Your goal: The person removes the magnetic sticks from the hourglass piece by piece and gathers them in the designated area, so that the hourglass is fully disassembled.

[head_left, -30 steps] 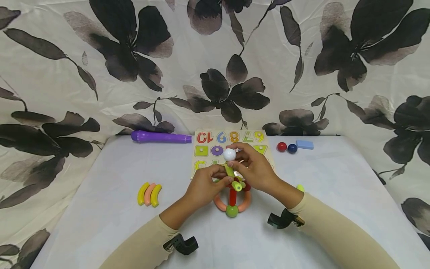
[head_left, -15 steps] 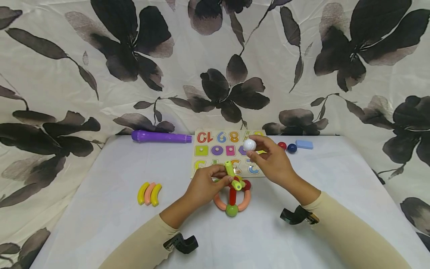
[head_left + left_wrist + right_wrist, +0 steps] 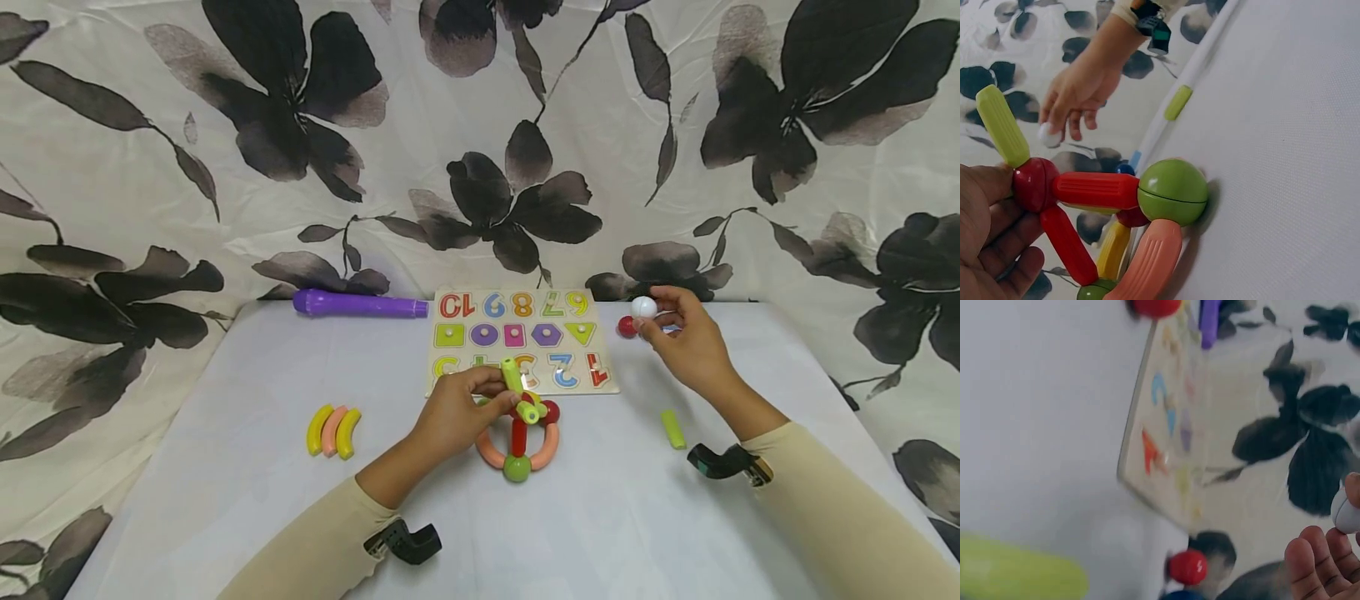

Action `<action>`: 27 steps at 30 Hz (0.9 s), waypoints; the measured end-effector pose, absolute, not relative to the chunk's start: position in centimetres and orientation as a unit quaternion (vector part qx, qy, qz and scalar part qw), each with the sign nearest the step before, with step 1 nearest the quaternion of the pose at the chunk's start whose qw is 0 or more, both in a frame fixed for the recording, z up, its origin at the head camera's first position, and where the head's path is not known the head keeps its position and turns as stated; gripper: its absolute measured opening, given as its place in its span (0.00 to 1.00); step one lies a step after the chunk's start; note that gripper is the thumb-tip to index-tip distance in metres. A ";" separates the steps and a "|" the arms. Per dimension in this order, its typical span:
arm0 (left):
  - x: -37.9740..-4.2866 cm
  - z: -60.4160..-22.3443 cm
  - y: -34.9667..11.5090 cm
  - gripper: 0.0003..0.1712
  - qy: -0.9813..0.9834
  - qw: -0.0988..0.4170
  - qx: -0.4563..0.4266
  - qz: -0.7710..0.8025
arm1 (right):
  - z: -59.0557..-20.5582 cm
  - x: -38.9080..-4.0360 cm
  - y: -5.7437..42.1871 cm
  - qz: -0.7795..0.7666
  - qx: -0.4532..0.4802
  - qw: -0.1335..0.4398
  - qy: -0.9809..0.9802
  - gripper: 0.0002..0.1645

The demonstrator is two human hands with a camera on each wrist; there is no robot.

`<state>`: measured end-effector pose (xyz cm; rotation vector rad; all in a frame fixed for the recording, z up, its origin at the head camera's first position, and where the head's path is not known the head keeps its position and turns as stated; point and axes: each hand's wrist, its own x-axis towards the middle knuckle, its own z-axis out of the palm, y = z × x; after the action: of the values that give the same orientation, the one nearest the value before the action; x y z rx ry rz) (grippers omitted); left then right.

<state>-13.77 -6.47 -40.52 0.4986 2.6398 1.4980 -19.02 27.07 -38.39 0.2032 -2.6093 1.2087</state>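
Note:
My left hand (image 3: 461,412) holds a structure of toy building rods and balls by its top, the fingers around the red ball (image 3: 1035,184) there. A lime rod (image 3: 1002,125) sticks up from that ball. Red rods (image 3: 1096,190) slope down to a ring of balls, among them a green ball (image 3: 517,468), and curved salmon pieces (image 3: 1150,259). Off to the right, my right hand (image 3: 693,342) pinches a white ball (image 3: 643,307) between thumb and fingers, raised close to a red ball (image 3: 627,327). In the head view this hand hides most of the blue ball and blue block.
A number puzzle board (image 3: 491,387) lies behind the structure, a purple toy microphone (image 3: 360,305) to its left. Curved yellow and salmon pieces (image 3: 333,432) lie at left. At right is a loose lime rod (image 3: 673,429). Floral cloth (image 3: 517,125) hangs behind the table.
My right hand has carried the white ball off the top of the lime rod and away to the right, near the red ball. The left hand keeps its hold on the structure.

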 end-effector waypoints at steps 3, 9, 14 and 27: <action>-13.8 -40.6 -6.5 0.18 0.858 0.032 0.163 0.486 | -38.8 -19.4 28.6 0.401 0.038 0.124 -0.907 0.29; -13.7 -40.5 -6.5 0.18 0.859 0.036 0.159 0.485 | -40.0 -20.4 30.8 0.361 0.007 0.109 -0.926 0.28; -13.7 -40.6 -6.4 0.18 0.857 0.033 0.159 0.489 | -41.0 -21.2 32.5 0.350 0.014 0.097 -0.932 0.26; -13.8 -40.5 -6.5 0.19 0.857 0.037 0.160 0.488 | -43.7 -22.4 34.8 0.329 -0.007 0.036 -0.944 0.26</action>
<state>-13.78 -6.46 -40.52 0.4919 2.6320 1.4965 -22.37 34.84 -43.75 -0.0218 -2.8980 1.0090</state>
